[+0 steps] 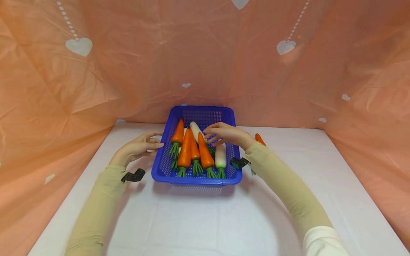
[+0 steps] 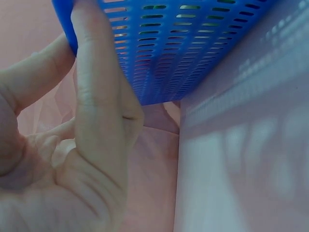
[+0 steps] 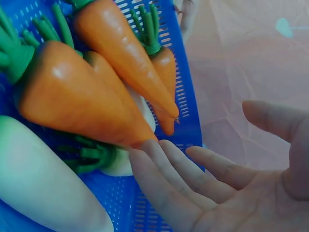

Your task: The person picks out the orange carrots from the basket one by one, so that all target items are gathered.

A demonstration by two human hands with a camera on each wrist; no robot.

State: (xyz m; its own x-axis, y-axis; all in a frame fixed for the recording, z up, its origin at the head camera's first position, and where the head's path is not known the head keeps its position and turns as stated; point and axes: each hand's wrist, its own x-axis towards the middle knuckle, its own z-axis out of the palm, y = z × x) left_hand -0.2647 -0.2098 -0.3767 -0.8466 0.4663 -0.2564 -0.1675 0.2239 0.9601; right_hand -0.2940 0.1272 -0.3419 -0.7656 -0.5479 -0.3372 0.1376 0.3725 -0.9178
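A white worktop [image 1: 192, 217] is carrying a blue basket [image 1: 196, 181] at its far middle. The left hand [image 1: 139, 147] is pinching the basket's left rim; the right hand [image 1: 229, 134], loosely spread, holding nothing, is hovering over its right side. Inside, orange carrots [image 1: 185, 153] are overlapping white radishes [image 1: 220, 156]; brushing fingertips could start them rolling.

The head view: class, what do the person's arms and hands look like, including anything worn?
The left hand and right hand are bare, with no gloves. Long, close-fitting beige sleeves cover both forearms; the right one meets a white sleeve higher up. A small black device shows by each wrist.
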